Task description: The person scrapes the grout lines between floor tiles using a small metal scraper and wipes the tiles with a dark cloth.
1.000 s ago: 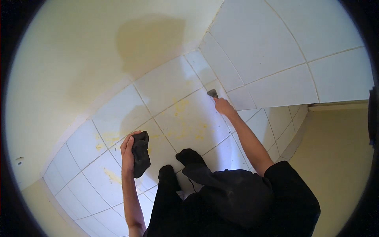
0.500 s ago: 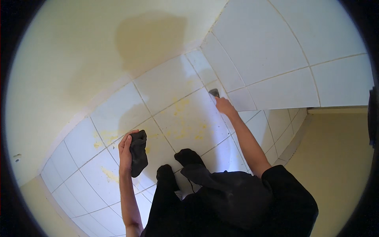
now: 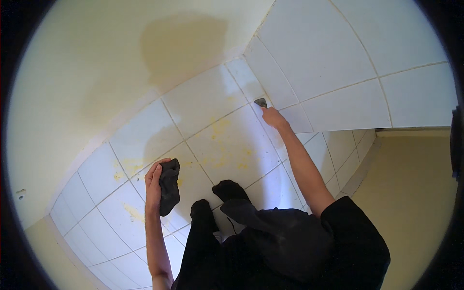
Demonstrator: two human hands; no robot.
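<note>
A scraper with a dark, flared blade (image 3: 261, 102) is gripped in my right hand (image 3: 274, 118), at the end of my outstretched arm. Its blade lies at the white floor tiles (image 3: 212, 108), close to the foot of the tiled wall on the right; whether it presses on them I cannot tell. My left hand (image 3: 153, 186) is closed round a folded dark cloth (image 3: 169, 189), held above the floor to the left of my feet. Yellow smears (image 3: 218, 128) spot the tiles between my hands.
The white tiled wall (image 3: 333, 63) rises on the right, ending at a lower edge beside more floor tiles. A cream wall (image 3: 87, 72) bounds the far and left sides. My feet in black socks (image 3: 229, 191) stand on the tiles near the middle.
My right hand has moved the scraper slightly farther away along the foot of the tiled wall. The left hand with the cloth has stayed almost in place.
</note>
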